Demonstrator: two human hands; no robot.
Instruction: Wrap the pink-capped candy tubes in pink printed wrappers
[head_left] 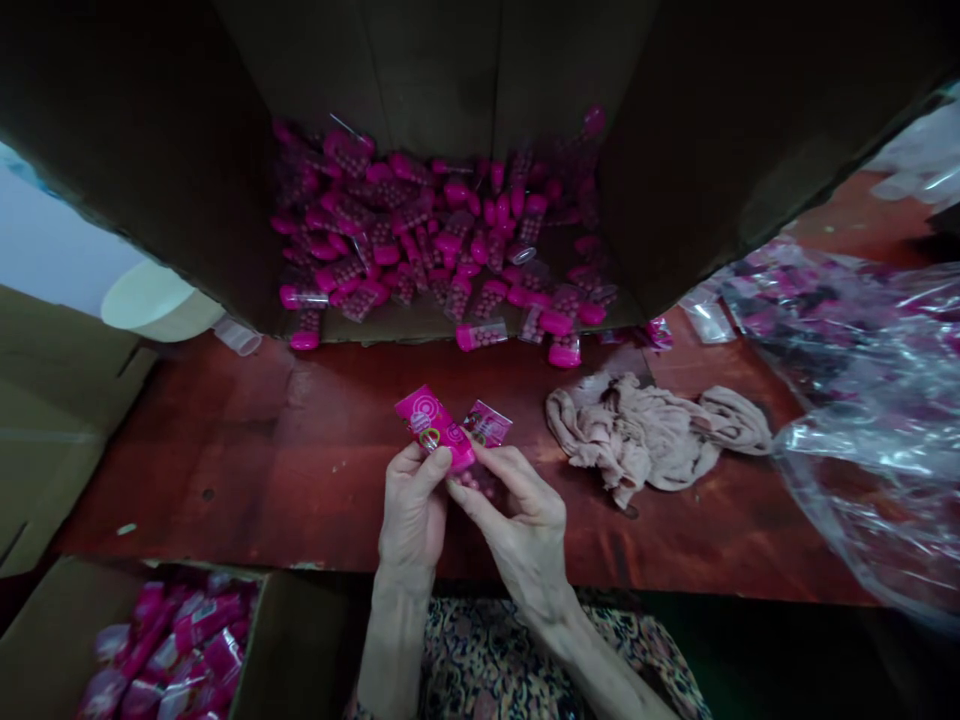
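Note:
Near the front edge of the table, my two hands meet around one small clear container of round pink balls (480, 482) with a pink cap. A bright pink printed sleeve (439, 425) sticks up from its cap end, and I cannot tell how far it covers the container. My left hand (414, 505) pinches the sleeve and cap, thumb on top. The fingers of my right hand (517, 510) are closed on the clear part, partly hiding it. Just behind my right fingertips lies a small flat pink printed piece (487, 422).
Behind my hands, a large cardboard box (442, 60) opens toward me, holding many pink-capped containers (420, 230). Right: a crumpled cloth (652, 435) and a clear plastic bag (847, 400). Left: a white bowl (157, 305). Lower left: a carton (296, 620) of sleeved containers (187, 650).

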